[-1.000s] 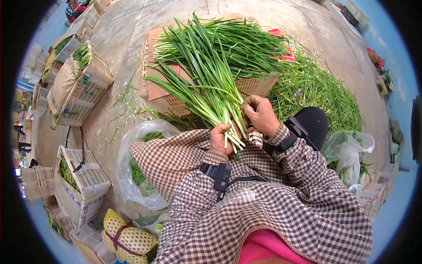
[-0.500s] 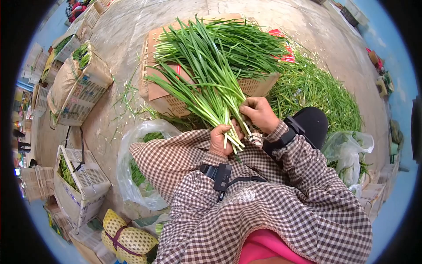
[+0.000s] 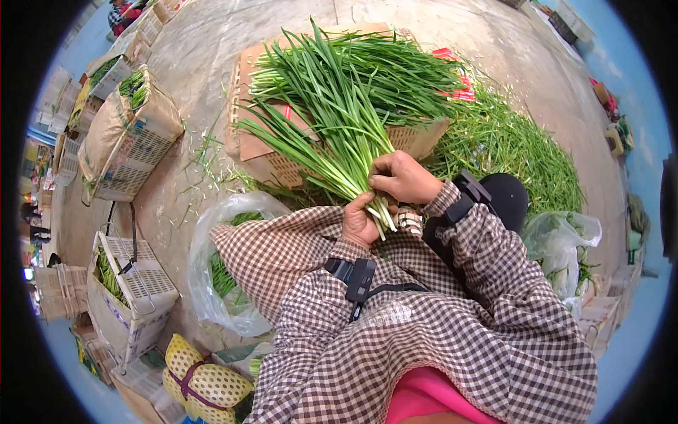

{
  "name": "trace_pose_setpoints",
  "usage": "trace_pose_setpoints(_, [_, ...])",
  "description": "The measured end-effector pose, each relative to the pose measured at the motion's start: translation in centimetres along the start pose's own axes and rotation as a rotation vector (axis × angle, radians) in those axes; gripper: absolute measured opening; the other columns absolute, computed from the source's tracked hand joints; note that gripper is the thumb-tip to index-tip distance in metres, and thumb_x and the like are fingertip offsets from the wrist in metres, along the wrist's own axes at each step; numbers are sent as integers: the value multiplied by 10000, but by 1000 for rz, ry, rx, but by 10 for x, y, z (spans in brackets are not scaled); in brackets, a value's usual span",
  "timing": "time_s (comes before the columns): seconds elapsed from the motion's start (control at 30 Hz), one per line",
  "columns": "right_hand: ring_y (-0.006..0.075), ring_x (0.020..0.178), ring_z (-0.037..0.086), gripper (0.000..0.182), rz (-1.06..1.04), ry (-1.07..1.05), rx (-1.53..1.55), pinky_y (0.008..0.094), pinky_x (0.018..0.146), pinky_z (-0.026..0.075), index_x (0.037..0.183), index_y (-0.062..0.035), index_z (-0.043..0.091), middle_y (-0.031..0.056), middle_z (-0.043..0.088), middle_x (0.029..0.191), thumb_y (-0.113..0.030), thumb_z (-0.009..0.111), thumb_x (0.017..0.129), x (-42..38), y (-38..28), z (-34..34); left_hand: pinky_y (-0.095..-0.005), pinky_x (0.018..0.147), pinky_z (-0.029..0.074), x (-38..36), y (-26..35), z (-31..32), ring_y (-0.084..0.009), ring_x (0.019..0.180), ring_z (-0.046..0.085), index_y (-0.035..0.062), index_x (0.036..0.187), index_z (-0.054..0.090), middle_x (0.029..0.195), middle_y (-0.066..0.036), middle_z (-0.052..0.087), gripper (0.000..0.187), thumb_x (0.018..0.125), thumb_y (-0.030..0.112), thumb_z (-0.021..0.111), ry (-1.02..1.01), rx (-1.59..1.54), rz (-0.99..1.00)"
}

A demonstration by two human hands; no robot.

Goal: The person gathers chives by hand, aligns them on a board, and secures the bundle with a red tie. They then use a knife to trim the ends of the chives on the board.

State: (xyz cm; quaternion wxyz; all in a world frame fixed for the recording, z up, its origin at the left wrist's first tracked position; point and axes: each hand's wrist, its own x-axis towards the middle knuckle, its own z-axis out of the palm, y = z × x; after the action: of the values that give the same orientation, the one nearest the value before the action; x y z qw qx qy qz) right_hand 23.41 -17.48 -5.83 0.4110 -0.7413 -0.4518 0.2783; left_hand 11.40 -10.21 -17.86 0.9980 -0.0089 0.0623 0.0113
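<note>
My left grip (image 3: 360, 225) is closed round the green stalks (image 3: 347, 157) near their pale ends, likely keeping them bunched | my right grip (image 3: 407, 178) pinches them just above, seemingly for finer control | their tops lean over the near edge of the crate (image 3: 417, 139), probably for support | leafy heap (image 3: 417, 71) lies toward its far edge

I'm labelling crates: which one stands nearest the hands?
The tan crate ahead, bearing the pile of long green stalks, just beyond the left hand and right hand; other crates stand farther off.
</note>
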Motion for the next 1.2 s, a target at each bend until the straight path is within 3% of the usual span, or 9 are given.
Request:
trace_pose_setpoints(0.2, [230, 521, 556, 166, -170, 125, -180, 336, 505, 442, 721, 61, 584, 164, 574, 609, -104, 596, 733, 34, -5, -14, -396, 769, 541, 4, 0, 9, -275, 874, 625, -42, 1171, 492, 968, -154, 630, 326, 877, 96, 517, 110, 104, 13])
trace_pose_setpoints(0.43, [169, 508, 560, 235, 152, 646, 1018, 306, 478, 464, 798, 18, 644, 80, 608, 604, -175, 534, 875, 29, -7, -127, -380, 774, 501, -2, 0, 20, -223, 845, 556, -57, 1213, 452, 873, -96, 589, 373, 862, 64, 489, 133, 208, 64])
trace_pose_setpoints(0.5, [221, 504, 565, 222, 369, 430, -726, 328, 487, 490, 862, -20, 638, 127, 572, 579, -186, 494, 897, 20, 103, -163, -382, 784, 478, -1, -1, 20, -217, 840, 535, -52, 1221, 440, 867, -93, 577, 399, 849, 78, 499, 129, 150, 49])
trace_pose_setpoints(0.6, [306, 702, 633, 459, -90, 16, -789, 391, 654, 517, 860, 20, 621, 256, 586, 689, -416, 484, 899, -7, 130, -73, -355, 742, 434, 0, -1, 26, -187, 772, 472, -41, 1216, 422, 804, -60, 512, 437, 831, 132, 537, 78, 83, 13])
trace_pose_setpoints(0.67, [201, 693, 607, 614, 649, 111, 409, 349, 649, 505, 1093, 84, 549, 188, 634, 799, -493, 437, 916, -18, 83, -9, -350, 718, 423, -2, -1, 20, -180, 763, 464, -40, 1208, 424, 798, -54, 499, 419, 843, 135, 533, 21, 10, -31])
trace_pose_setpoints(0.7, [164, 649, 584, 560, 476, 85, 754, 317, 604, 494, 1018, 86, 566, 128, 634, 780, -443, 401, 938, -28, 74, 8, -344, 695, 413, -1, 2, 19, -172, 754, 456, -40, 1200, 427, 792, -48, 487, 402, 855, 138, 530, -47, -58, -59])
trace_pose_setpoints(0.83, [185, 625, 587, 416, 256, 140, 453, 318, 578, 475, 910, 47, 574, 106, 631, 743, -333, 406, 932, -29, 40, 27, -317, 687, 495, -4, 8, 5, -179, 798, 562, -39, 1136, 482, 936, -101, 572, 278, 906, 115, 501, 255, 260, 17])
trace_pose_setpoints(0.97, [432, 778, 564, 415, -6, 169, -494, 462, 684, 455, 934, 34, 567, 253, 587, 821, -363, 459, 885, -29, 19, 34, -382, 857, 515, 1, 2, 9, -236, 985, 583, -36, 1139, 491, 1080, -129, 578, 257, 907, 73, 495, 328, 316, 158])
trace_pose_setpoints(1.2, [329, 1044, 561, 587, 24, -3, 65, 385, 881, 438, 1261, 11, 375, 233, 567, 1103, -269, 620, 807, 8, -7, 19, -337, 800, 497, 0, 2, 69, -217, 958, 580, -8, 1133, 525, 1103, -94, 576, 299, 837, 21, 561, 548, 794, 307])
